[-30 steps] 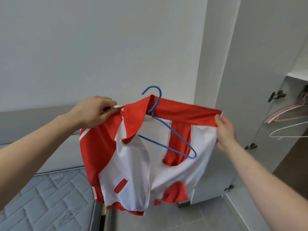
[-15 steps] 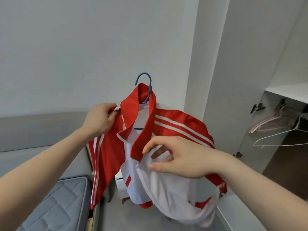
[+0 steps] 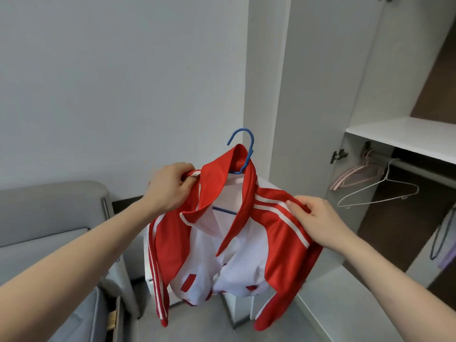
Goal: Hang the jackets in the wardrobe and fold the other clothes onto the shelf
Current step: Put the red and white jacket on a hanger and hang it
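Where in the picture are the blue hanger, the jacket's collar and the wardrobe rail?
blue hanger (image 3: 243,137): head view, top of its hook.
jacket's collar (image 3: 223,176): head view, red left flap.
wardrobe rail (image 3: 419,166): head view, bare stretch under the shelf.

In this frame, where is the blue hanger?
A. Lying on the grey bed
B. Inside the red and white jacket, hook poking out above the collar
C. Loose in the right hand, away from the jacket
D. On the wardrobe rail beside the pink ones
B: the blue hanger has its hook rising above the collar of the red and white jacket, which the left hand and right hand grip at the shoulders.
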Demonstrator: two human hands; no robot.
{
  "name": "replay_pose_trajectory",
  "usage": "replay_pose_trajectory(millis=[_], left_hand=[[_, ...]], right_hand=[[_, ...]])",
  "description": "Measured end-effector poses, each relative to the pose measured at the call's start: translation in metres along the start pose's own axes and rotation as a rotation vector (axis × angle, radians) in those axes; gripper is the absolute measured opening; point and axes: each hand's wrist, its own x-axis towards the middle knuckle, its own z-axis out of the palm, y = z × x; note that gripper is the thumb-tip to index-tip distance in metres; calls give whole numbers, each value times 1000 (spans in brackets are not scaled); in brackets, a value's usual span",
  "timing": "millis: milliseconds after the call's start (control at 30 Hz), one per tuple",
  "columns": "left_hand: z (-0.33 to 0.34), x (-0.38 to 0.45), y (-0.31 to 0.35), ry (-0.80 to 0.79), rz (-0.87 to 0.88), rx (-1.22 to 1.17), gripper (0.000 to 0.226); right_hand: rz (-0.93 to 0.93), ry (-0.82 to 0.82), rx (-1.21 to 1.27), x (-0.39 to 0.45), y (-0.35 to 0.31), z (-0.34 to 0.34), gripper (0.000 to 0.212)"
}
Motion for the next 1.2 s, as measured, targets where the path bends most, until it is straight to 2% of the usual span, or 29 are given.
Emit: replay_pose_trajectory(millis=[133, 300, 400, 467, 534, 601, 801, 1001, 1201], left_hand=[[34, 6, 37, -93, 84, -41, 34], [88, 6, 93, -176, 158, -90, 39], [122, 0, 124, -259, 223, -64, 29], [141, 0, 139, -312, 260, -48, 12], [153, 4, 156, -390, 290, -59, 35], [163, 9, 175, -442, 326, -88, 46], [186, 25, 238, -551, 379, -170, 45], [204, 38, 285, -619, 399, -228, 42], [217, 59, 305, -653, 409, -211, 44]], right_hand=[[156, 131, 108, -21, 13, -8, 44], [338, 215, 88, -59, 36, -22, 46], [439, 258, 22, -85, 51, -28, 41], [502, 323, -9, -103, 65, -33, 40], [585, 379, -11, -124, 79, -38, 39], [677, 446, -34, -146, 92, -42, 38], [887, 687, -52, -207, 131, -51, 39], [985, 852, 32, -227, 151, -64, 42], [1028, 912, 137, -180, 166, -73, 46]])
